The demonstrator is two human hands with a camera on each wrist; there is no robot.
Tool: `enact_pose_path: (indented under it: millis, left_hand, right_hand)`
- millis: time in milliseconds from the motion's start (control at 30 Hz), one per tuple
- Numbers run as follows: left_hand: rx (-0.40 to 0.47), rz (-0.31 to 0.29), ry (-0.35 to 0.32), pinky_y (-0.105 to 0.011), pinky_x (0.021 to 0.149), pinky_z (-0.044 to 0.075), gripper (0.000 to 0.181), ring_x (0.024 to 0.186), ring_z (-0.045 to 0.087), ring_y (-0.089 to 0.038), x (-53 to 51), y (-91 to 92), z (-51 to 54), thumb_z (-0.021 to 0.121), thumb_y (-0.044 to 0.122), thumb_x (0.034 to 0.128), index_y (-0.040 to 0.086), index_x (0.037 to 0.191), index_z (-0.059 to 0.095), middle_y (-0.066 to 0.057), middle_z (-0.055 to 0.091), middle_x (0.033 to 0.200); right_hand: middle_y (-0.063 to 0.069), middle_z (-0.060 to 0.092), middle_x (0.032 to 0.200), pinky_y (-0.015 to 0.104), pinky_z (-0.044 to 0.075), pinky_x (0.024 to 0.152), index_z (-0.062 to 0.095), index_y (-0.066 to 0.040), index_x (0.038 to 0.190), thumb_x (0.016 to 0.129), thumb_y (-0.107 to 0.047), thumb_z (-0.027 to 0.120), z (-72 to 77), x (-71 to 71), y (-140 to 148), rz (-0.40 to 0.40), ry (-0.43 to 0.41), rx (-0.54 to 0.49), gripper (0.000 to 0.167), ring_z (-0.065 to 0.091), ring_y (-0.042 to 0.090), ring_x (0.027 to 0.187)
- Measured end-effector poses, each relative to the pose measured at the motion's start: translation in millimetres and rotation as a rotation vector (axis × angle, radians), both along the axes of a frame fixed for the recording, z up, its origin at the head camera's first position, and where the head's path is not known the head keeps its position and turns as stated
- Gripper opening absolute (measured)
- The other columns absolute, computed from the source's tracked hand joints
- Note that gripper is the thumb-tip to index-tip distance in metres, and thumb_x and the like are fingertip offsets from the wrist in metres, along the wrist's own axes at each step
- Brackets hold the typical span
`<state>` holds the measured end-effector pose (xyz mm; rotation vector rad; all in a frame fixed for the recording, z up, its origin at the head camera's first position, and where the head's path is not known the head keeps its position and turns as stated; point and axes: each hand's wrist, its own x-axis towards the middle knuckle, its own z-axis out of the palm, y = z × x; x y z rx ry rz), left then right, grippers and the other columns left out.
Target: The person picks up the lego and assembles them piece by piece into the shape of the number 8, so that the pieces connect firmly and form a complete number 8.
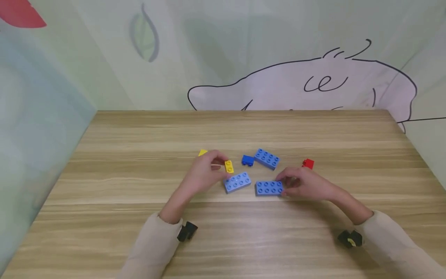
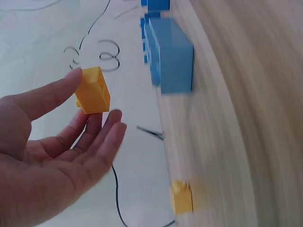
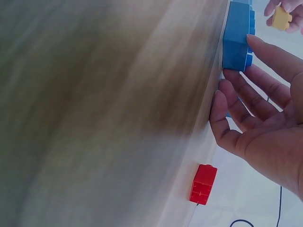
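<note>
My left hand (image 1: 205, 172) pinches a small yellow toy building brick (image 1: 229, 166) between thumb and fingertips. In the left wrist view that yellow brick (image 2: 93, 90) is tilted and held off the table. Just below it in the head view lies a light blue eight-stud brick (image 1: 237, 183). My right hand (image 1: 306, 184) grips the right end of another blue eight-stud brick (image 1: 269, 188), which sits flat on the table. The right wrist view shows thumb and fingers at the end of this blue brick (image 3: 236, 40).
Behind lie a small dark blue brick (image 1: 247, 160) and a third blue eight-stud brick (image 1: 266, 158). A red brick (image 1: 308, 163) is beyond my right hand. Another yellow brick (image 1: 202, 152) is partly hidden behind my left hand. The wooden table (image 1: 139, 131) meets a printed backdrop (image 1: 223, 46).
</note>
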<state>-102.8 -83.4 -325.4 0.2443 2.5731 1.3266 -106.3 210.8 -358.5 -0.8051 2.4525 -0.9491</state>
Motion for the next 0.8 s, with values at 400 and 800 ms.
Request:
enact_pose_path:
  millis: [400, 800]
  left_hand:
    - [-0.029, -0.147, 0.011, -0.026, 0.079, 0.049, 0.034, 0.092, 0.057, -0.019, 1.1, 52.5, -6.3, 0.075, 0.005, 0.0742, 0.003, 0.104, 0.059, -0.006, 0.060, 0.097]
    - [-0.099, -0.219, 0.007, -0.024, 0.073, 0.046, 0.032, 0.085, 0.054, -0.016, 10.0, 69.4, -16.1, 0.076, 0.010, 0.0740, 0.006, 0.104, 0.063, -0.001, 0.060, 0.092]
  right_hand:
    - [0.000, 0.060, 0.098, 0.025, 0.051, 0.073, 0.063, -0.007, 0.108, 0.078, -0.013, 0.073, -2.0, -2.4, 1.0, 0.013, 0.018, -0.016, 0.032, 0.053, 0.016, 0.083]
    - [0.000, 0.060, 0.098, 0.026, 0.051, 0.073, 0.062, -0.007, 0.107, 0.078, -0.014, 0.073, -1.8, -0.9, 1.6, 0.008, 0.005, -0.026, 0.032, 0.052, 0.017, 0.083]
